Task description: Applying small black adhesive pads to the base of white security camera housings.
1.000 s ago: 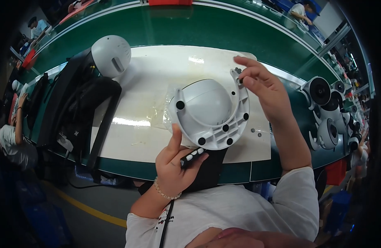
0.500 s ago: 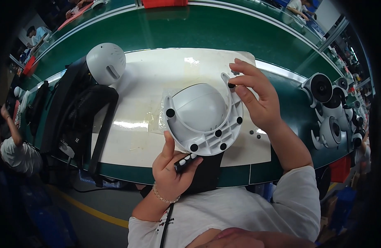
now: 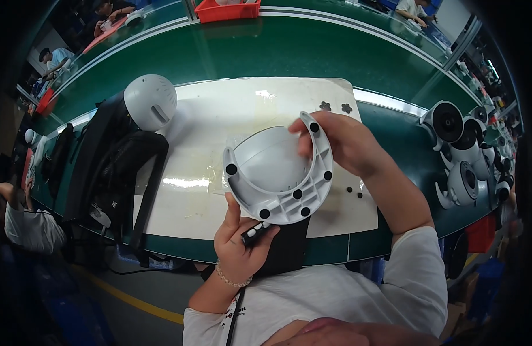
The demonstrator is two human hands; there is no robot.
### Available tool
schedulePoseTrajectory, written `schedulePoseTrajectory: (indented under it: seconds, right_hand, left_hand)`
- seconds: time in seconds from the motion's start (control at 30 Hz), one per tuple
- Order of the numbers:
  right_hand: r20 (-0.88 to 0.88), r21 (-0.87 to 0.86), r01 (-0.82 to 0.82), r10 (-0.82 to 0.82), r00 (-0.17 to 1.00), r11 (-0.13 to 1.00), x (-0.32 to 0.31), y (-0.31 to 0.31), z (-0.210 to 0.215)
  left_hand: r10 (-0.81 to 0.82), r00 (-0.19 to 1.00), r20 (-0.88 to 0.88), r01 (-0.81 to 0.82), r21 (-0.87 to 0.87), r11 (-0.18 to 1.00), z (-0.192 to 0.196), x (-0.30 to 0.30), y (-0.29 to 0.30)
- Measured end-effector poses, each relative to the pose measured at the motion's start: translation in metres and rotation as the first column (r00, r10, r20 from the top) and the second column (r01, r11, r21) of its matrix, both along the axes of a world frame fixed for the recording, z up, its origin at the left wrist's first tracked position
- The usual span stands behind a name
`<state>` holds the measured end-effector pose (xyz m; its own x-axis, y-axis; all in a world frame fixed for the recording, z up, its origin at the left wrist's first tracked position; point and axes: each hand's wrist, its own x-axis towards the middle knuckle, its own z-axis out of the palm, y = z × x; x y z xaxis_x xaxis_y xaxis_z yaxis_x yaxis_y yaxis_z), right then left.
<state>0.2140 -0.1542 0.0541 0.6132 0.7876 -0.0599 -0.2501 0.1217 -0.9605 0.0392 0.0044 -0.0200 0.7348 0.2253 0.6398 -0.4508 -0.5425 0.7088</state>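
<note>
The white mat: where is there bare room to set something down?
The mat has two patches: the taped far strip between the white dome and two dark flower-shaped pieces, and the near-right corner below two black discs. The curved white stand, left fingers and right fingers crowd the middle; black gear, the left.

Left forearm (image 3: 213, 293): sloping up toward the white bracket (image 3: 284, 214) from its lower left, on the side nearer the person. Left hand (image 3: 241, 245): sitting just below the bracket's lower left edge, thumb (image 3: 233, 210) pointing upward beside it, visible fingers bending inward. Right forearm (image 3: 398, 199): slanting toward the bracket from its lower right. Right hand (image 3: 346, 141): wrapping the bracket's right prong, digits showing on its inner side; which digits, I am not making out from here.
</note>
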Motion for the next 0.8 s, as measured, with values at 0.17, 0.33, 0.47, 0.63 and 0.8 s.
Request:
schedulePoseTrajectory:
  seconds: [0.17,0.33,0.47,0.63,0.8]
  right_hand:
    - [0.128,-0.014,0.296,-0.292,0.948,0.955,0.021,0.003,0.001]
    - [0.345,0.151,0.684,-0.686,0.64,0.714,0.13,-0.029,-0.014]
    - [0.889,0.386,0.785,0.03,-0.456,0.485,0.203,-0.042,-0.062]
    - [0.969,-0.222,0.921,0.175,0.173,0.321,0.242,-0.083,-0.11]
    - [0.984,-0.101,0.865,-0.081,0.161,0.492,0.196,-0.108,-0.098]
  left_hand:
    - [-0.069,0.995,-0.076,0.067,-0.036,0.997,-0.002,-0.006,0.002]
    - [-0.116,0.992,-0.05,0.113,-0.055,0.992,-0.003,-0.006,0.002]
    - [-0.13,0.987,-0.092,0.123,-0.081,0.989,0.002,-0.004,0.0]
    - [-0.107,0.974,-0.198,0.091,-0.091,0.992,-0.002,-0.009,0.005]
    - [-0.098,0.952,-0.29,0.049,-0.17,0.984,-0.007,-0.015,0.005]
